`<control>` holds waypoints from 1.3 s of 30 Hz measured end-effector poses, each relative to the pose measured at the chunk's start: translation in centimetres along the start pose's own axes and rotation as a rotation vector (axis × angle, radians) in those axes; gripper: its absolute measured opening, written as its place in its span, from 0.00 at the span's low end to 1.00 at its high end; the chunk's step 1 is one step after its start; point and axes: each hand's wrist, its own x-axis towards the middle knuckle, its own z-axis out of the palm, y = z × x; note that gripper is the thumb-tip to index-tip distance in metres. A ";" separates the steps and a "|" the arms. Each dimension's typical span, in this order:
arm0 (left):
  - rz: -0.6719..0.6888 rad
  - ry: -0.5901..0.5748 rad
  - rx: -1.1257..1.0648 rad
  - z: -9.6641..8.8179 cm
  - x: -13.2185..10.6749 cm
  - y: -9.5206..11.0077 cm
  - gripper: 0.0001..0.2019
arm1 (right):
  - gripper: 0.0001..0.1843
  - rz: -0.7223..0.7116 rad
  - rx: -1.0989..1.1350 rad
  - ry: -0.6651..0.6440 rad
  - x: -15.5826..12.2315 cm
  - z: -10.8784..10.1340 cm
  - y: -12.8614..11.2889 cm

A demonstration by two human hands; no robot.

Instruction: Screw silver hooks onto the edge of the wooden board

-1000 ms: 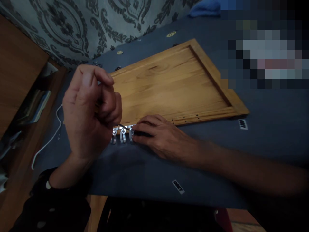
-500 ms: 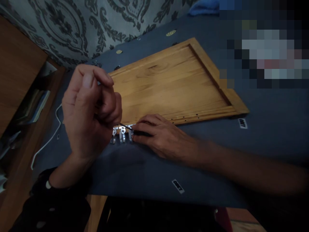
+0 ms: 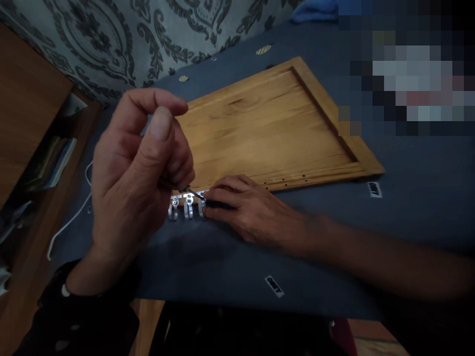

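Note:
My left hand (image 3: 137,168) is closed around a screwdriver (image 3: 195,193), whose handle is hidden in the palm. The thin dark shaft slants down to the right, its tip at a silver hook rail (image 3: 189,199) on the near edge of a framed wooden board (image 3: 245,133). Several curved hooks hang from the rail over the tablecloth. My right hand (image 3: 248,207) lies over the board's near edge, its fingertips closed about the rail at the screwdriver's tip. Those fingers hide the rail's right end. Small dark holes run along the edge to the right of this hand.
A dark blue cloth (image 3: 222,277) with small printed labels covers the table. Patterned fabric (image 3: 156,44) rises behind it. At left stand wooden shelves (image 3: 33,94) with books, and a white cable (image 3: 70,222) lies nearby. A blue cloth bundle (image 3: 315,11) sits at the back; the upper right corner is pixelated.
My left hand has turned at the wrist, its thumb and forefinger shifting right and the thumb straightening upward. The screwdriver's tip stays at the rail. My right hand and the board remain in place.

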 end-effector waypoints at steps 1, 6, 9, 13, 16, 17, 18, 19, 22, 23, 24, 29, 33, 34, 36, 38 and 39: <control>-0.014 0.011 -0.036 0.2 0.0 0.0 0.10 | 0.11 0.000 -0.001 0.000 0.0 0.0 0.0; -0.030 0.028 -0.122 1.0 0.1 0.0 0.17 | 0.11 0.004 0.015 -0.005 -0.1 -0.1 0.0; -0.032 0.003 -0.124 1.2 0.3 -0.2 0.18 | 0.11 0.001 0.018 0.000 -0.1 0.0 0.0; -0.038 -0.004 -0.138 1.2 0.6 -0.3 0.19 | 0.12 0.006 0.027 -0.009 0.0 0.0 0.0; -0.045 -0.065 -0.141 0.9 0.8 -0.3 0.16 | 0.11 0.012 0.024 -0.008 0.0 0.0 -0.1; -0.049 -0.091 -0.146 0.8 0.9 -0.2 0.14 | 0.11 0.014 0.019 -0.004 0.0 0.1 -0.1; -0.061 -0.111 -0.148 0.7 1.1 -0.2 0.13 | 0.11 0.015 0.014 -0.002 0.0 0.1 -0.1; -0.068 -0.137 -0.151 0.6 1.2 -0.2 0.12 | 0.11 0.015 0.013 0.001 0.0 0.1 -0.1; -0.081 -0.199 -0.139 0.4 1.4 -0.2 0.15 | 0.12 0.013 0.028 -0.001 0.0 0.1 -0.1; -0.090 -0.210 -0.128 0.4 1.4 -0.2 0.16 | 0.12 0.012 0.034 0.001 0.0 0.1 -0.1; -0.087 -0.220 -0.124 0.4 1.4 -0.2 0.17 | 0.12 0.013 0.037 0.005 0.0 0.1 -0.1; -0.040 -0.217 -0.112 0.1 1.4 -0.7 0.14 | 0.13 0.008 0.040 0.010 0.1 0.1 -0.1; -0.020 -0.293 -0.134 -0.6 1.4 -1.0 0.08 | 0.12 0.003 0.035 -0.005 0.0 0.1 0.0; -0.025 -0.292 -0.127 -0.8 1.4 -0.9 0.08 | 0.12 0.002 0.033 -0.005 0.0 0.0 0.0; -0.053 -0.282 -0.097 -1.2 1.2 -0.5 0.11 | 0.12 0.001 0.029 -0.007 0.0 0.0 0.1; -0.067 -0.247 0.019 -1.7 0.8 0.0 0.13 | 0.12 0.001 0.022 -0.004 -0.1 0.1 0.1; -0.053 -0.249 0.110 -2.1 0.5 0.2 0.14 | 0.12 -0.001 0.016 -0.001 0.0 0.1 0.1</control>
